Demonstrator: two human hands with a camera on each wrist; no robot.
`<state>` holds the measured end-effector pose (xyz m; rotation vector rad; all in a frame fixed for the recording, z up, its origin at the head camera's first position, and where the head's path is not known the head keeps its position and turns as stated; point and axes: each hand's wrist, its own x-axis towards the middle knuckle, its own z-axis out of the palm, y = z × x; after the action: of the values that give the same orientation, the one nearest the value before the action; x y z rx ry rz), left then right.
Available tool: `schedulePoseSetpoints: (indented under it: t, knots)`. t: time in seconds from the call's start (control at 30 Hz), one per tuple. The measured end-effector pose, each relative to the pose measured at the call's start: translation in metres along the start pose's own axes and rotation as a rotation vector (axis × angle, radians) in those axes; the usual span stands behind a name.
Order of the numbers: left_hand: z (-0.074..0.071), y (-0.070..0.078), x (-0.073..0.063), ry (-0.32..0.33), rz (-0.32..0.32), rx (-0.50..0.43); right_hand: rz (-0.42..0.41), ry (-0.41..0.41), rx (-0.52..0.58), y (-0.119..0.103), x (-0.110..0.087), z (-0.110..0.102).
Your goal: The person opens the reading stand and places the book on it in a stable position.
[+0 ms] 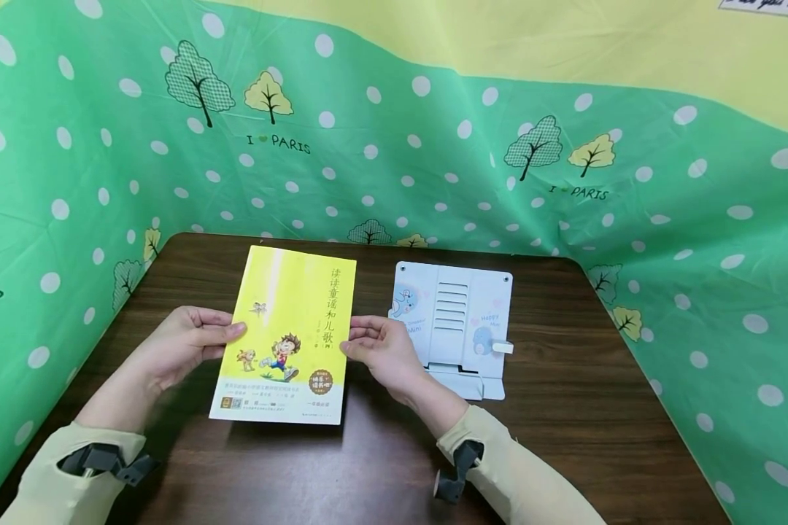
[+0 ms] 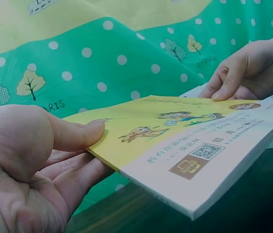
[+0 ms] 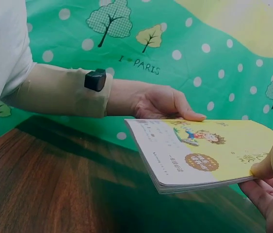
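Observation:
Both hands hold a thin yellow and white paperback book (image 1: 289,313) above the table, its cover facing up with a cartoon child and a small dog on it. The left hand (image 1: 187,343) pinches the left edge, thumb on the cover and fingers beneath, as the left wrist view shows (image 2: 44,155). On the opposite edge, the right hand (image 1: 394,354) pinches the book the same way, thumb on top. In the right wrist view the book (image 3: 199,150) is raised off the tabletop. Just right of the right hand lies a pale blue book stand (image 1: 453,321) with printed cartoon animals.
The dark wood-grain table (image 1: 565,437) has rounded far corners. A green and yellow curtain (image 1: 433,168) with white dots and trees hangs round its back and sides. A small white clip (image 1: 502,348) sticks out at the stand's right side.

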<state>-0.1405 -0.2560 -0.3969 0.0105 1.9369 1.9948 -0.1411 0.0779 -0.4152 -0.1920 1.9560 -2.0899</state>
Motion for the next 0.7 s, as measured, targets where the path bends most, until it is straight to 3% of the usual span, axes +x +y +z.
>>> schedulePoseSetpoints:
  t: [0.7]
  knots:
    - [0.018, 0.026, 0.015, -0.025, 0.048, 0.067, -0.044, -0.007, 0.007, -0.030, -0.004, -0.026]
